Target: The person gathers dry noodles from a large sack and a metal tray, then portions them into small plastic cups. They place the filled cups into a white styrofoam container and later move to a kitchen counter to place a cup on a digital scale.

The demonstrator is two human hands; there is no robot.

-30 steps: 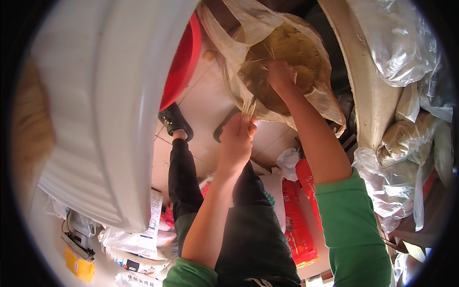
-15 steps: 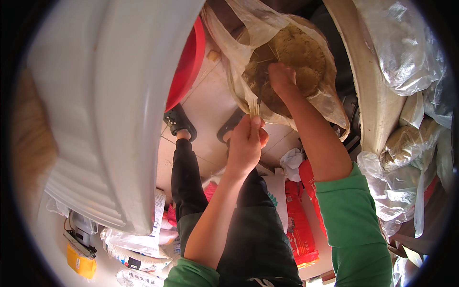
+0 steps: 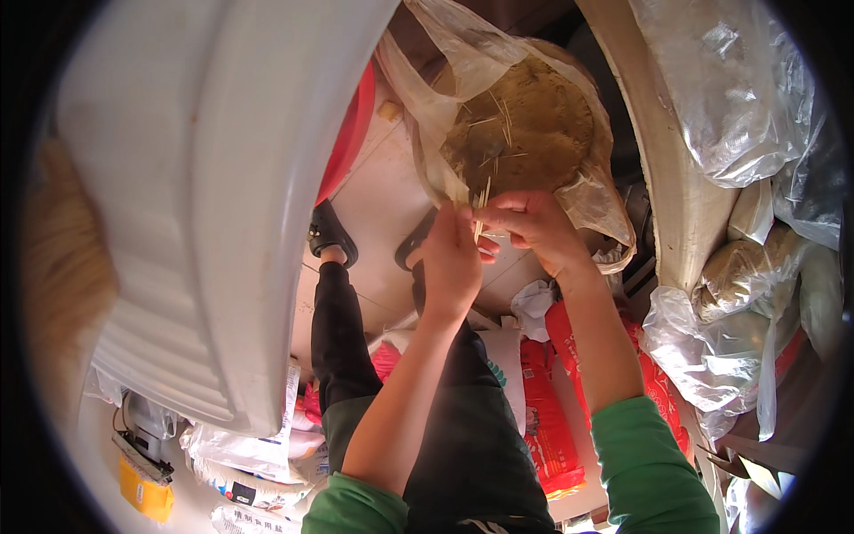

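My left hand (image 3: 452,262) is closed on a small bunch of thin, pale wooden sticks (image 3: 481,214) at the near rim of a clear plastic bag (image 3: 445,133). From the right, the fingers of my right hand (image 3: 534,230) pinch at the same sticks; how many they grip is hidden. In the bag lies a round, brown, grainy mass (image 3: 556,111) with a dented surface. Several loose sticks (image 3: 507,125) rest on its left part, some crossing each other.
A large white ribbed container (image 3: 231,205) stands close on the left, with a red basin (image 3: 351,133) beyond it. Clear plastic bags (image 3: 712,347) line the right side. Red packages (image 3: 544,418) lie beside my legs. White sacks (image 3: 245,445) and a yellow box (image 3: 145,489) sit lower left.
My right hand has come out of the bag, moving down and back to the sticks in my left hand. The left hand has barely moved. More loose sticks now show on the brown mass.
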